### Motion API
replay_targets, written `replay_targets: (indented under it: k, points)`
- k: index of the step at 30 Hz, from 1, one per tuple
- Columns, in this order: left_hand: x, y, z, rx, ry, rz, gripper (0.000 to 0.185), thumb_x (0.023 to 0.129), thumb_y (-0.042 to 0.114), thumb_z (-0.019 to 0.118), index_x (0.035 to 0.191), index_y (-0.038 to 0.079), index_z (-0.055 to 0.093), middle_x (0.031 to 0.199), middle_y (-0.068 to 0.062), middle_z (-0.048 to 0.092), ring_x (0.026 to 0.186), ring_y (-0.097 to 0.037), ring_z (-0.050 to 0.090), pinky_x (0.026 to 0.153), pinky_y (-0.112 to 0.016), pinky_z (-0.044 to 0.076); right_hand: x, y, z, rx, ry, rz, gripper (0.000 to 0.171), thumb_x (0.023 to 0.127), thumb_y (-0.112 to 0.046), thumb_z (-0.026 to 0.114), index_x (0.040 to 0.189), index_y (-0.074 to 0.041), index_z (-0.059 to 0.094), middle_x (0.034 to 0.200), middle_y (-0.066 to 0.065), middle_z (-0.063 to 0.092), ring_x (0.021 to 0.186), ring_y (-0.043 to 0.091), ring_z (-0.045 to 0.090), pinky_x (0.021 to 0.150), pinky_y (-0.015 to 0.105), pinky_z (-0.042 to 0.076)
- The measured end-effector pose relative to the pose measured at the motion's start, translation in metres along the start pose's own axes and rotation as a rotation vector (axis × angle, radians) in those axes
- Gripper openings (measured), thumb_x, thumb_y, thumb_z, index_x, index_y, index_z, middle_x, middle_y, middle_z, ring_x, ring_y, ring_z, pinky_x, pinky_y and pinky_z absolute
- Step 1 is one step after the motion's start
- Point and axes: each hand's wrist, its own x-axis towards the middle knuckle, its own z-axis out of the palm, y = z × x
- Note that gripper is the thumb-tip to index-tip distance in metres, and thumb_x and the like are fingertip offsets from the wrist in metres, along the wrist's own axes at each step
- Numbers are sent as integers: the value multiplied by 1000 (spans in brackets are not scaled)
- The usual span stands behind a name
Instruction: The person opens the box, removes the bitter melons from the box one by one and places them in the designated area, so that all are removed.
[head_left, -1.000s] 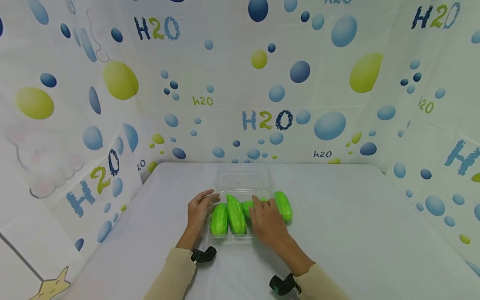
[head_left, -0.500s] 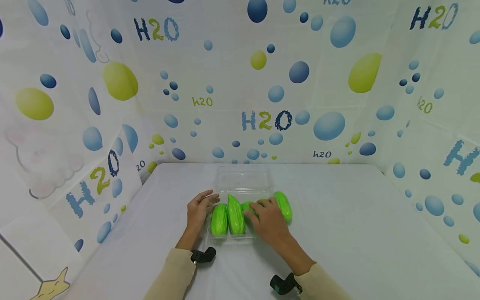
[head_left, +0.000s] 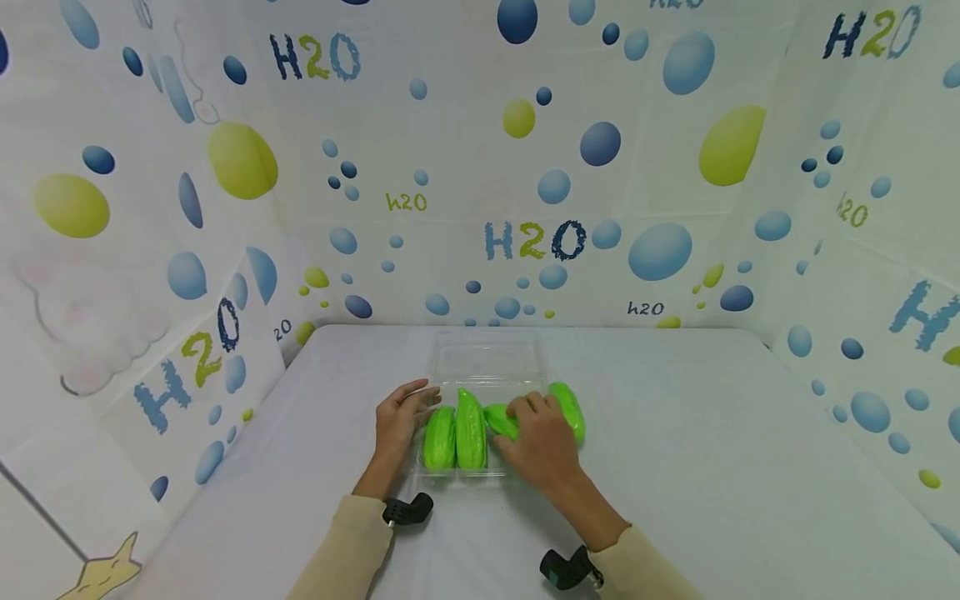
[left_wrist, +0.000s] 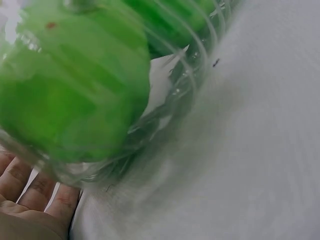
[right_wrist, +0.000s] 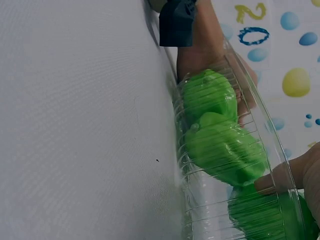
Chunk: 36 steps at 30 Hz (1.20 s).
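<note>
A clear plastic clamshell box point(head_left: 480, 472) sits on the table with its lid point(head_left: 487, 358) folded back. Side by side in it lie two glossy bright green, ridged gourds: a left one point(head_left: 439, 442) and a middle one point(head_left: 471, 435). My right hand point(head_left: 546, 446) grips a third gourd point(head_left: 500, 421), which lies slanted in the box's right part and is partly hidden under the fingers; in the right wrist view the thumb point(right_wrist: 276, 181) lies against it. With fingers extended, my left hand point(head_left: 396, 422) rests along the box's left wall.
A fourth green gourd point(head_left: 568, 412) lies just right of the box, close behind my right hand. White cloth point(head_left: 675, 450) covers the table. Printed sheets point(head_left: 450, 167) with bubbles and lettering stand at the back and both sides.
The right fingers have drawn back to the right and curled round the third gourd, so more of its left end shows. The middle gourd stands straighter. My left hand has stayed put.
</note>
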Motion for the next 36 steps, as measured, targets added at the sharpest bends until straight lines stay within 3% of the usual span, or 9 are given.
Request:
replay_targets:
  k: [3, 7, 11, 16, 19, 30, 36]
  points:
    - [-1, 1, 0, -3, -7, 1, 35, 101, 7, 51, 133, -7, 60, 125, -24, 69, 112, -37, 69, 93, -36, 60, 0, 0, 0, -7, -34, 26, 37, 69, -23, 86, 98, -8, 70, 93, 6, 61, 80, 22, 53, 54, 29, 49]
    - [-2, 2, -1, -13, -14, 1, 35, 102, 7, 52, 133, -7, 59, 125, -24, 68, 114, -39, 68, 96, -40, 59, -1, 0, -1, 0, -122, 76, 46, 74, -25, 76, 115, -5, 70, 101, 9, 58, 86, 23, 51, 50, 27, 44]
    - [-1, 2, -1, -21, -16, -21, 35, 102, 5, 52, 134, -6, 59, 126, -24, 68, 114, -38, 68, 96, -40, 59, -1, -1, 0, -16, -205, 102, 54, 80, -28, 69, 129, -3, 64, 111, 14, 59, 95, 28, 52, 55, 35, 50]
    - [2, 2, -1, -53, -25, -43, 36, 98, -2, 50, 133, -8, 59, 126, -28, 67, 116, -43, 65, 97, -45, 57, -1, -2, -1, -24, -255, 99, 54, 86, -27, 62, 134, -1, 61, 116, 19, 61, 99, 32, 53, 66, 43, 54]
    - [3, 2, -1, -60, -25, -47, 37, 97, -4, 48, 133, -8, 59, 126, -28, 66, 117, -45, 64, 98, -47, 56, 0, -2, -1, -24, -261, 97, 54, 87, -26, 60, 133, 1, 60, 114, 18, 61, 97, 30, 53, 66, 42, 53]
    - [-1, 1, 1, -32, -3, -32, 41, 96, 0, 48, 136, -7, 57, 127, -23, 67, 115, -36, 68, 93, -35, 60, 0, 0, 1, 31, -212, 131, 51, 87, -26, 60, 127, 5, 61, 95, 13, 57, 75, 18, 48, 52, 30, 42]
    - [-2, 3, 1, -42, -6, -28, 40, 97, -1, 49, 135, -7, 58, 128, -24, 67, 115, -36, 68, 94, -37, 60, 2, 0, 0, 50, -208, 155, 50, 93, -29, 59, 130, 5, 59, 100, 14, 58, 77, 19, 52, 56, 33, 48]
